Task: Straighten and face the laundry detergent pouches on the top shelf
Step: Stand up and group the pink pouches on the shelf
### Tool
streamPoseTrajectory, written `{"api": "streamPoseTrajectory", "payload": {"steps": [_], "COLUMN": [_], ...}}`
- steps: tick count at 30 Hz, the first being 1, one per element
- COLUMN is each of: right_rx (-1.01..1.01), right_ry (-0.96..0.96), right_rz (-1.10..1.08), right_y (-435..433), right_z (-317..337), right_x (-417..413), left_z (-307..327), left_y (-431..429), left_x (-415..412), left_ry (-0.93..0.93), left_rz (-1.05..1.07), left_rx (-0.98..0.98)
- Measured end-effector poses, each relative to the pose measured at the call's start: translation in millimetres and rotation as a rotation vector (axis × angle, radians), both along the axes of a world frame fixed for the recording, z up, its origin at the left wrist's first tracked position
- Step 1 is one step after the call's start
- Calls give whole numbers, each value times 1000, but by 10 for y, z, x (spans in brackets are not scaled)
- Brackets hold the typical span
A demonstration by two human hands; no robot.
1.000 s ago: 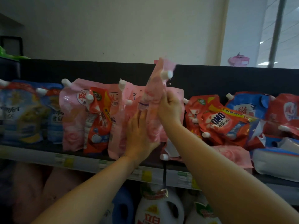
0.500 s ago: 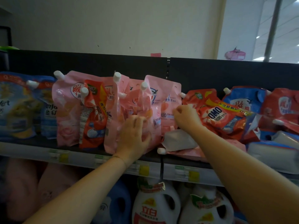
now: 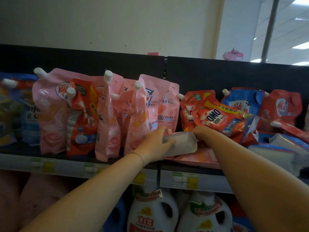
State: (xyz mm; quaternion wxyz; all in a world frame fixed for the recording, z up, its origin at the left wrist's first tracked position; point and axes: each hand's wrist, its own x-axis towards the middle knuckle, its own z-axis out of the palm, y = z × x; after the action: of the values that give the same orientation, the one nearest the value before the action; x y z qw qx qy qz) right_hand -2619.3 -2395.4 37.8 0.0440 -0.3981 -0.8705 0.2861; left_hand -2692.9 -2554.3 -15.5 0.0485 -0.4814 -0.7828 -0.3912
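Head view. Change: the pink pouch held up in the air a second ago now stands in the pink pouches (image 3: pixel 150 104) row, face forward, cap up. Both hands are off it and down on the next one. So one pouch is faced, and the next is in hand.

The left hand (image 3: pixel 154 144) grips the near-left end of the lying pouch (image 3: pixel 181 142), fingers wrapped over its pale base. The right hand (image 3: pixel 201 132) clamps the right end, knuckles up; its fingertips are hidden behind the pouch. The lying pouch is flat on the top shelf (image 3: pixel 66 164), just right of the pink row, base toward the camera, pink body under the right forearm.

Materials: soft glossy film pouches with white screw spouts at the corners, which are saggy, crease easily and slump when leaned. The base gusset is whitish and puffed. A red pouch (image 3: pixel 83 118) stands twisted among the pinks. The OMO pouch (image 3: pixel 222 119) lies tilted on a jumbled pile at right, still unsorted. Hard white jugs (image 3: pixel 150 215) are on the shelf below.
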Motion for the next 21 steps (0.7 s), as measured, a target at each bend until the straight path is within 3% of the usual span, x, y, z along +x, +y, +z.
{"api": "streamPoseTrajectory", "payload": {"steps": [3, 5, 9, 15, 17, 19, 21], "right_rx": [-201, -167, 92, 544, 712, 890, 998], "right_ry": [462, 575, 659, 879, 957, 1036, 1112], "right_rz": [-59, -117, -98, -113, -52, 11, 19], "right_y": [26, 43, 4, -124, -183, -224, -236], "right_z": [-123, -129, -24, -34, -41, -40, -46], "right_x": [5, -97, -232, -319, -397, -474, -536], "left_z": [-63, -104, -146, -27, -30, -4, 25], "left_y": [59, 115, 210, 284, 333, 351, 388], "left_x": [-27, -38, -12, 26, -28, -99, -182], "left_ry": [31, 62, 57, 358, 267, 46, -20], "left_rz": [-26, -14, 20, 127, 106, 24, -26], "left_rx": [-11, -14, 175, 369, 345, 364, 332]}}
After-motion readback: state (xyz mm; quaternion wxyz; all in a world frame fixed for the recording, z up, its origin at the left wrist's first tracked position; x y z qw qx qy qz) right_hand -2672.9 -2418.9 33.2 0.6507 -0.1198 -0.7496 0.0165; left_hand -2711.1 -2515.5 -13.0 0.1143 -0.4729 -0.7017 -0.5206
